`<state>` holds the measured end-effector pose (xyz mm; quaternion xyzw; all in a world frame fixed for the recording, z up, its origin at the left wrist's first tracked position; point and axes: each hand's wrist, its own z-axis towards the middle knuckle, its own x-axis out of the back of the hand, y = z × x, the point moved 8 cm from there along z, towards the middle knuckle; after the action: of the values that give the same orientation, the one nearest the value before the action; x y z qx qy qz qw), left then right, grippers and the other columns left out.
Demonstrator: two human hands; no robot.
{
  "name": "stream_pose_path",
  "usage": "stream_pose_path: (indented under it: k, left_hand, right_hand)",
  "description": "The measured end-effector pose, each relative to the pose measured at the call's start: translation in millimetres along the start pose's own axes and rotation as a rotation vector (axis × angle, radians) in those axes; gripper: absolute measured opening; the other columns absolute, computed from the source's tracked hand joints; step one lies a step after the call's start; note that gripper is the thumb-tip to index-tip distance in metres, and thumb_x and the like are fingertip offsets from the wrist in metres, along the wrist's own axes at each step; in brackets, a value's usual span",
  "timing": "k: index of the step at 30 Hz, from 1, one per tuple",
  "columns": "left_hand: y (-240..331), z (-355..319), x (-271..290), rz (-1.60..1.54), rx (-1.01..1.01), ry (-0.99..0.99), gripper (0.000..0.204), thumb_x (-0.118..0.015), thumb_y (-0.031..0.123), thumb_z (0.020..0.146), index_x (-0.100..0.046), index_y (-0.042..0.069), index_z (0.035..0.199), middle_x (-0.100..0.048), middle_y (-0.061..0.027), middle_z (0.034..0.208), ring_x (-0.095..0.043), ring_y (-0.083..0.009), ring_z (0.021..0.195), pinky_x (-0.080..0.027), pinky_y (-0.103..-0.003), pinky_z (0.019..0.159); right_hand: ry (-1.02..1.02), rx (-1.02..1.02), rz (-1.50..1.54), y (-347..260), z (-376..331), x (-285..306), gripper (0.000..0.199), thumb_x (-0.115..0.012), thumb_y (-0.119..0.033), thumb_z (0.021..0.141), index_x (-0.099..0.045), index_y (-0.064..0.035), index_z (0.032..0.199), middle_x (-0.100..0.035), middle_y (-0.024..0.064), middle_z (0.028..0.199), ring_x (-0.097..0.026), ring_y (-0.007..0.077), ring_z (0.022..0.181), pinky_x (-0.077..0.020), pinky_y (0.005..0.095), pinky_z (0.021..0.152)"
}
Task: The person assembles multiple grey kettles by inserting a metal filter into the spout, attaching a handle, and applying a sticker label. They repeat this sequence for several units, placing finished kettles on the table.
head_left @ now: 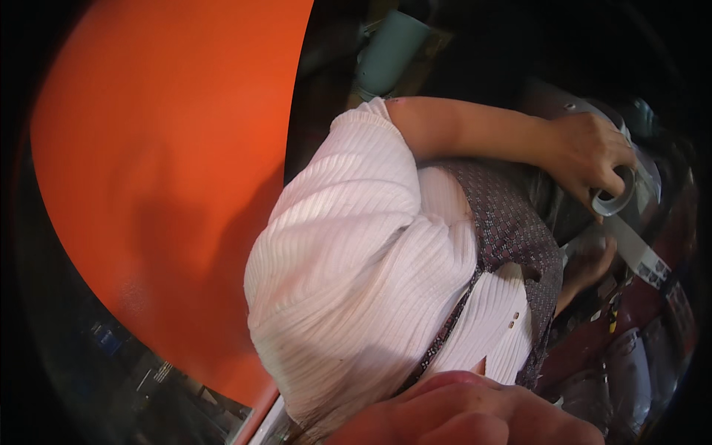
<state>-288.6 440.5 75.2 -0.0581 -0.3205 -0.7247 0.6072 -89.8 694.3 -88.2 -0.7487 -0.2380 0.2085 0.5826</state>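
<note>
My left arm, in a white ribbed sleeve, reaches across to the right. At its end my left hand (593,152) is closed on a tape roll (621,194), with fingers hooked around its ring. From the roll a pale strip (630,245) runs down and to the right, toward a patch with dark markings. Below the roll is my right hand (591,274), close to the strip and partly hidden behind my patterned dark apron (512,215). Its fingers are too dim and covered to tell what they hold. A pale grey part (549,96) with a small hole lies behind my left wrist.
A large orange surface (170,185) fills the left side. Beyond my left elbow stands a grey-green cylinder (393,52). Several grey pieces (630,374), seemingly under clear plastic, lie at the lower right over something dark red. A small blue item (106,337) shows at the lower left.
</note>
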Motion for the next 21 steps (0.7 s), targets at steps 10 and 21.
stream_pose_path:
  k: [10,21]
  left_hand:
    - [44,38,16,-0.344,0.031,-0.206,0.054,-0.097,0.029,0.051,-0.069,0.008,0.092,-0.069,-0.0159,0.119,-0.067,-0.0324,0.112,-0.055,-0.039,0.093]
    - [54,53,-5,-0.404,0.087,-0.252,0.147,-0.098,0.042,0.053,-0.002,0.007,0.160,-0.071,-0.0135,0.120,-0.062,-0.0328,0.123,-0.038,-0.047,0.114]
  right_hand:
    - [-0.534,1.083,-1.305,-14,-21,-47,0.021,-0.075,-0.026,0.083,-0.066,-0.0085,0.077,-0.069,0.0088,0.087,-0.066,0.0274,0.092,-0.0434,0.0468,0.100]
    - [-0.617,0.460,0.029,-216,-76,-106,0.040,-0.061,-0.010,0.099,-0.056,-0.0031,0.137,-0.073,0.0159,0.107,-0.074,0.0208,0.088,-0.0616,0.0330,0.075]
